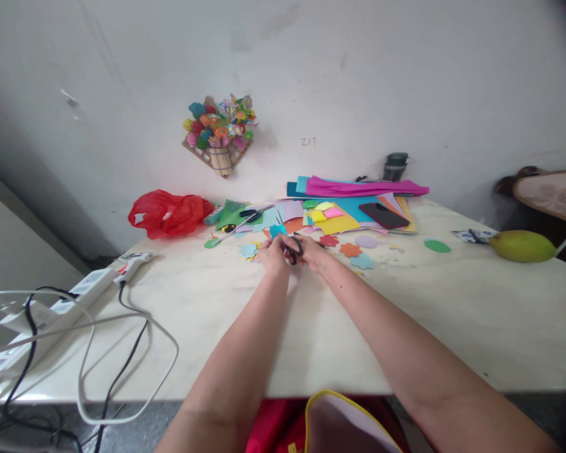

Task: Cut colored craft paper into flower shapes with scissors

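Note:
My right hand (pixel 310 250) is closed round the dark handles of a pair of scissors (pixel 292 255), whose blades point away from me and stand slightly apart. Pinched in my left hand (pixel 270 253) is a small bright blue paper piece (pixel 277 231), right beside the blades. Its exact outline is partly covered by my fingers. Left of my hands lie pale blue and yellow flower cutouts (pixel 249 250). On the right are a red flower cutout (pixel 329 241), an orange one (pixel 351 250), a light blue one (pixel 362 261) and a lilac oval (pixel 366 241).
Coloured sheets, a phone (pixel 383 215) and second scissors (pixel 251 215) lie along the back. A red plastic bag (pixel 167 214) sits at back left. Power strips (pixel 87 289) and loose cables occupy the left side. A yellow-green oblong object (pixel 522 245) is at right.

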Demonstrator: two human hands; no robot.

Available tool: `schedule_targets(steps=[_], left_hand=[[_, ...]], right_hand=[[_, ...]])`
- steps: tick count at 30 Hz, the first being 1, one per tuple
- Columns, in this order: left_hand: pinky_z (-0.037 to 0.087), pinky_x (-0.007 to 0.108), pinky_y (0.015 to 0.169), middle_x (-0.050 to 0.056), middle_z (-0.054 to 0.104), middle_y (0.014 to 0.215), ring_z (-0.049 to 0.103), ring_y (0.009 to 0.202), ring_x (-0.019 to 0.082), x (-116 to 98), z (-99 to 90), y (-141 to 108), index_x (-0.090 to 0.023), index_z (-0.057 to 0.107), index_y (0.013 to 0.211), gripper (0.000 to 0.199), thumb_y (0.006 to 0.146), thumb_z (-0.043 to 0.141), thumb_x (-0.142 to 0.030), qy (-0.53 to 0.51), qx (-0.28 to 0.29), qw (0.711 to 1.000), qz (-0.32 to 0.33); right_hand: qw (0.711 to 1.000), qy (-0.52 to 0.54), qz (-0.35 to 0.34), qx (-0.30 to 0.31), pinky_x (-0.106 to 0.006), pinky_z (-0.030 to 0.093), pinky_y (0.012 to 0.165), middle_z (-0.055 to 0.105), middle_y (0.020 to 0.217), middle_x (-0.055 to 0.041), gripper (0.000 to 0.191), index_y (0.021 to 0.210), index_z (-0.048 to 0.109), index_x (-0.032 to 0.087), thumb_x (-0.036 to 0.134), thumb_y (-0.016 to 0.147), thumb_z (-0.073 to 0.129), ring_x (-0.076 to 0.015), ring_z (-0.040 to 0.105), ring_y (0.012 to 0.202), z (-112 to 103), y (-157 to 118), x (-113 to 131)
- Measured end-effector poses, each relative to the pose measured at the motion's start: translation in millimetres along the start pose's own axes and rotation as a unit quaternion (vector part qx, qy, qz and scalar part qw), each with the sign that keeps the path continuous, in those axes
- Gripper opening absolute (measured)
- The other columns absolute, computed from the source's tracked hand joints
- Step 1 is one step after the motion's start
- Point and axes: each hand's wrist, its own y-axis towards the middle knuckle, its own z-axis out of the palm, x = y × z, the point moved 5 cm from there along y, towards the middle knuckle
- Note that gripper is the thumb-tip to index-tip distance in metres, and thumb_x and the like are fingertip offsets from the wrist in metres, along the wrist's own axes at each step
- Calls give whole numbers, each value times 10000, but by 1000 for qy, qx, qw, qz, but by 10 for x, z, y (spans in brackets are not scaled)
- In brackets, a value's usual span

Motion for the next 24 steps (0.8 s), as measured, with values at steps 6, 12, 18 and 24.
schedule_targets(steps=[6, 12, 18, 24], left_hand=[[204, 190, 327, -86, 368, 362, 302, 299, 61, -25, -16, -37, -212, 400, 534, 218, 601, 607, -202, -4, -24, 1000, 20], [205, 200, 326, -75, 378, 358, 297, 295, 70, -12, -38, -13, -212, 406, 516, 219, 620, 598, -200, 9, -31, 999, 16], [200, 202, 325, -71, 384, 358, 307, 298, 76, -9, -31, -14, -211, 416, 518, 222, 631, 604, -182, -9, -24, 1000, 11], [318, 209, 363, -40, 495, 423, 422, 332, 85, 2, -33, 87, -184, 478, 521, 204, 669, 616, -160, -37, 31, 999, 1]], right_hand=[[1000, 3, 3, -24, -188, 255, 314, 552, 481, 19, 339, 719, 596, 154, 457, 731, 747, -89, 482, 383, 32, 8, -15], [999, 5, 9, -42, -191, 234, 315, 529, 449, 33, 300, 704, 578, 160, 403, 742, 750, -83, 444, 364, 57, -9, -2], [998, -6, 16, -60, -196, 229, 301, 527, 443, 36, 259, 727, 584, 160, 361, 749, 746, -94, 457, 362, 63, -6, -15], [998, -14, 9, -56, -176, 214, 285, 549, 461, 32, 324, 687, 548, 165, 384, 726, 785, -70, 461, 341, 2, 4, 11]])
